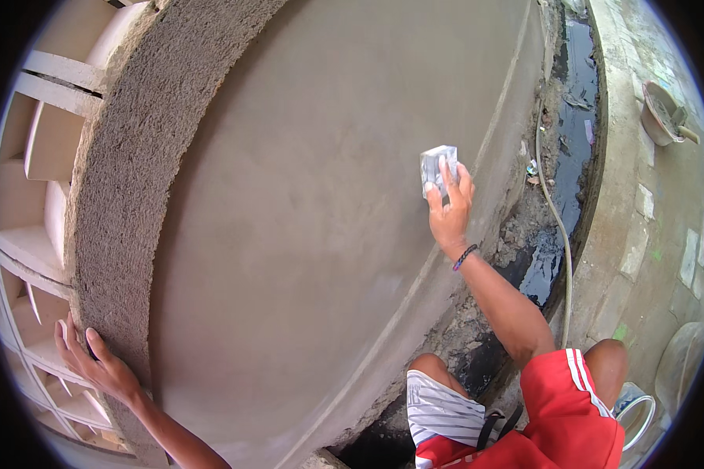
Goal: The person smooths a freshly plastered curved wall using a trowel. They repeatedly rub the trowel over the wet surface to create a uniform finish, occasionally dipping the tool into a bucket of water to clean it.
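My right hand [450,211], with a dark braided band at the wrist, holds a small whitish-grey rectangular block [432,166] by its sides. Its exact kind I cannot make out. The block is at the right part of a smooth grey plastered wall [313,180], seemingly flat against it. At the lower left, my left hand [94,361] rests with fingers spread on the rough cement ledge [137,156] that borders the wall. It holds nothing, and its fingertips reach toward the pale openwork blocks beyond.
Pale openwork blocks [51,148] line the left side. Along the wall's foot runs a ditch of dark water [577,86], with a hose [555,211] beside it. On the pavement [630,180] stand a basin [660,113] and, near my red-clothed leg, a white bucket [638,414].
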### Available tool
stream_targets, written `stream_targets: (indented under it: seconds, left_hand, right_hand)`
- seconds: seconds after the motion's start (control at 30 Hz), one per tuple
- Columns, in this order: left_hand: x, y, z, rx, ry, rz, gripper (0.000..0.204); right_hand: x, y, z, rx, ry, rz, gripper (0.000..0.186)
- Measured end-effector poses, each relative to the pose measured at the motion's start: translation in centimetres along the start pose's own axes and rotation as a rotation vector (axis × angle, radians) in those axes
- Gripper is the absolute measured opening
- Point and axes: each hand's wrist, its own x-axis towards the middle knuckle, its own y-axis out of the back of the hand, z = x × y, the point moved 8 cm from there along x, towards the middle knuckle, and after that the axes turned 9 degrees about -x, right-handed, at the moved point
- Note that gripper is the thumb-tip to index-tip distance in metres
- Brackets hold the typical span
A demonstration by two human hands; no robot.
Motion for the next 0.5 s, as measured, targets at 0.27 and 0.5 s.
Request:
stream_targets:
  seconds: [0.27, 0.5]
  left_hand:
    - [-0.4, -0.3, -1.9, -0.017, -0.015, -0.003, 0.046]
    - [0.3, -0.5, -1.1, 0.006, -0.023, 0.017, 0.047]
  right_hand:
    - [-6.4, -0.3, -7.9, 0.098, 0.417, -0.105, 0.056]
    - [0.8, 0.3, -12.6, 0.179, 0.21, 0.033, 0.055]
